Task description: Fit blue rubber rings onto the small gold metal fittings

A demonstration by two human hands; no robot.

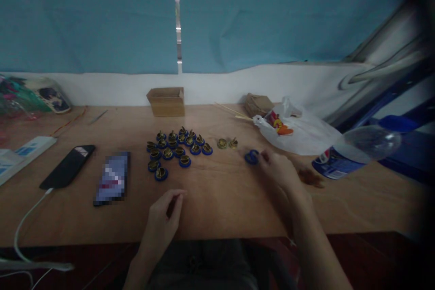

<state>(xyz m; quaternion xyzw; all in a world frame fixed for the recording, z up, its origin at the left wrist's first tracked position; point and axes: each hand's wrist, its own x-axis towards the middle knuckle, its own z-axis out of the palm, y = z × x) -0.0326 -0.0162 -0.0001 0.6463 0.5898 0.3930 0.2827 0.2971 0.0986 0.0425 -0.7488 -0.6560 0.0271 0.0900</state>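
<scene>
My right hand reaches over the table with thumb and forefinger pinched at the edge of a blue ring; a second ring seems to overlap it, though blur hides the detail. Just left of them lie two bare brass-coloured round pieces, one with a raised tab. Several similar brass pieces set in blue rings form a loose cluster in the middle of the table. Below that cluster, my left hand rests near the front edge, thumb and forefinger tips together, with nothing visible in them.
A small open cardboard box stands at the back. On the right are a white plastic bag, a crumpled brown package and a lying plastic bottle. Leftward lie a black phone, a pixelated device and a power strip.
</scene>
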